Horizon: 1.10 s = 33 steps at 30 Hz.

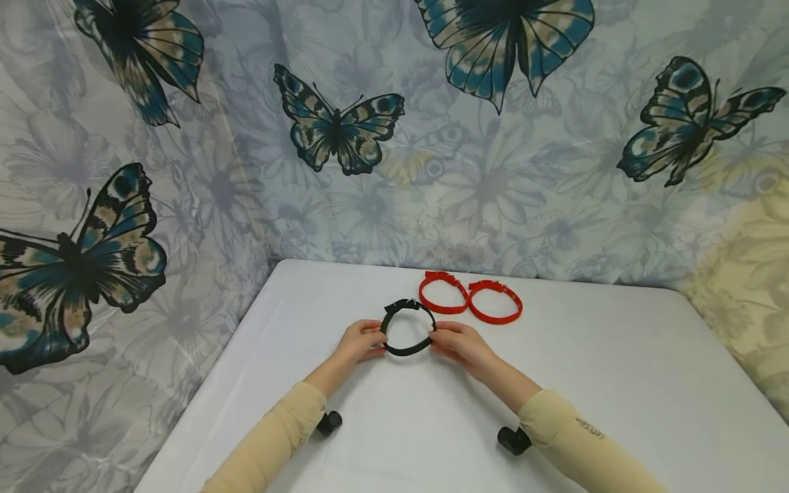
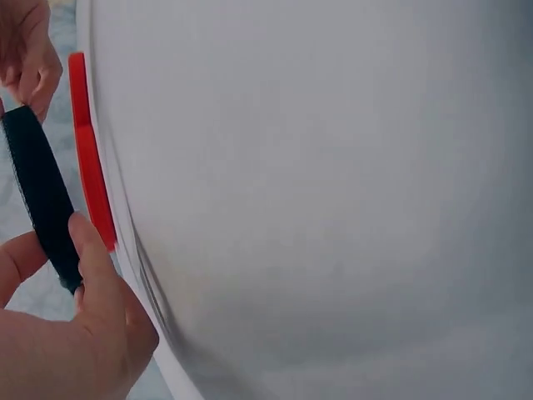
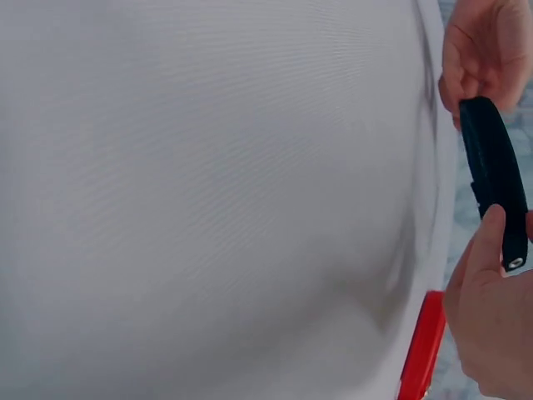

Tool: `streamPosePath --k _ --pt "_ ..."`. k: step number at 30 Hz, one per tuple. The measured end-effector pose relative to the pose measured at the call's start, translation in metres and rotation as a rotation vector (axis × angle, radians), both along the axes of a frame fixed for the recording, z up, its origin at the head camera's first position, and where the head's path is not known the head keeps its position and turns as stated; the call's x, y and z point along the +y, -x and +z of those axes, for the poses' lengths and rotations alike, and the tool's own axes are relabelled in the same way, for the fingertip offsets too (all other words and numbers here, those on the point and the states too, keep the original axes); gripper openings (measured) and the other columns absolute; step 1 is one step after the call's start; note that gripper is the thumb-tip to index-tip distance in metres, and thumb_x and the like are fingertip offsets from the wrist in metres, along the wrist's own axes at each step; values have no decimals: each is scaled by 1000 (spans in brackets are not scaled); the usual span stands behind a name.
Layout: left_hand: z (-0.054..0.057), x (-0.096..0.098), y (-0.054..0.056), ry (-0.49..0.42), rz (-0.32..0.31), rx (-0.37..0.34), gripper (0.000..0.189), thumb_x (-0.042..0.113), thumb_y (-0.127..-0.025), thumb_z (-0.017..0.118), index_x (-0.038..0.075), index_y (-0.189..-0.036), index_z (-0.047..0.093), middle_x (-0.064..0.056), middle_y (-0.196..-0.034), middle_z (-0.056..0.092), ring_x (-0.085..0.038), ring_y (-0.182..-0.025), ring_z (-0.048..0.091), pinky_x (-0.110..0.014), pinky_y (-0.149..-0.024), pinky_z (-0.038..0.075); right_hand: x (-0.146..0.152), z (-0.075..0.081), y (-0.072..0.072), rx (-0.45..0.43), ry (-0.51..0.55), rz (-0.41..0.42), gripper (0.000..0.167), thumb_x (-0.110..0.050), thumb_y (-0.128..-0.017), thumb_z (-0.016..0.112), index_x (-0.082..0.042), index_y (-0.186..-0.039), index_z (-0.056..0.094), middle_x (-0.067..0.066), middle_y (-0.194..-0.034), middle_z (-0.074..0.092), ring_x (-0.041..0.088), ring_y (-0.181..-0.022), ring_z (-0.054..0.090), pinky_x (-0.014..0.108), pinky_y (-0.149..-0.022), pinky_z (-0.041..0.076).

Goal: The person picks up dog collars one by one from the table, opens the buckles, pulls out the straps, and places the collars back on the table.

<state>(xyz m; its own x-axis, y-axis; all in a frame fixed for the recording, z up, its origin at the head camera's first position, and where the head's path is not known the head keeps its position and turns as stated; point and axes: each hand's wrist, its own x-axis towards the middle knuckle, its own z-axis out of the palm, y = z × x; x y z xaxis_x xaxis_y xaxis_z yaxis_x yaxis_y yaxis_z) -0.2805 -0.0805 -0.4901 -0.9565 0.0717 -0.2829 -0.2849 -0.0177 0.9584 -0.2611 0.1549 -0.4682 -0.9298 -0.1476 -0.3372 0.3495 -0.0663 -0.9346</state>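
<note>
Five bold butterflies, teal, tan and black, stand out on the backdrop: printed fabric, grey-blue flowers, soft folds, rising beyond both hands. Below it and under both hands, a table covered in plain white cloth, faintly creased, edges rounded.

Sleeves next: left sleeve behind the left hand, right sleeve behind the right; pale yellow, close-fitting, wrinkled.

Left hand pinches the near-left side of a black loop, thumb on the band's outer face, fingers curled behind. Right hand grips the opposite side likewise. The loop therefore sits between the two hands: a flat, matte band, strap-like, bent into a rounded ring.

Two more rings, bright red, smooth, same strap form: left red loop just beyond the right fingertips, right red loop beside it, farther out past the right hand. Both on the cloth.

Small black cylindrical devices at both wrists.

Buckle on the black loop's far side, away from both hands.

Dark lettering on the right sleeve, possibly a brand; too small to read.

Smallest: shiny round metal stud on the band, by the right hand's fingers.
</note>
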Motion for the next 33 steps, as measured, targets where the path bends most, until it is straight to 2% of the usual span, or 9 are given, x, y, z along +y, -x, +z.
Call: streamPosePath --k 5,9,11,17,20,28,33 --pt "0 3 -15 -164 -78 -97 47 -9 -85 64 -13 -129 49 -16 -103 59 -18 -83 64 -38 -87 54 14 4 -15 22 7 36 47 -5 -93 62 11 -133 44 17 -116 65 15 -92 65 34 -90 53" --pt "4 4 -26 -199 -158 -128 47 -10 -85 64 -13 -129 48 -20 -112 59 -20 -87 65 -40 -90 53 24 4 -26 28 -6 73 46 -2 -92 62 13 -131 43 17 -114 65 16 -93 65 34 -89 53" --pt "5 5 -31 -188 -191 -127 45 -10 -84 65 -13 -127 49 -20 -113 60 -19 -87 65 -40 -89 53 28 2 -31 28 -12 86 45 -1 -91 63 13 -130 43 16 -112 66 16 -93 65 33 -88 53" --pt "11 11 -44 -146 -247 -97 42 -12 -81 68 -11 -120 52 -10 -98 59 -16 -81 65 -37 -85 55 40 0 -45 43 -12 124 43 1 -90 63 13 -126 44 12 -108 67 14 -92 64 30 -86 54" --pt "12 12 -52 -104 -284 -66 42 -12 -79 70 -10 -118 54 -11 -98 59 -16 -81 63 -35 -83 56 45 -1 -52 61 -32 157 41 0 -89 64 12 -123 46 12 -108 66 14 -92 63 28 -84 55" --pt "8 15 -68 -21 -366 20 41 -11 -76 73 -9 -113 57 -8 -94 62 -13 -81 61 -28 -76 56 56 -9 -70 107 -138 246 31 -2 -86 69 7 -112 53 10 -104 66 14 -90 61 26 -80 54" --pt "6 18 -77 14 -386 72 38 -10 -73 75 -7 -108 59 -9 -92 65 -13 -81 61 -25 -73 54 60 -12 -80 117 -163 248 31 -1 -85 70 7 -110 54 8 -99 65 14 -89 60 25 -79 54"
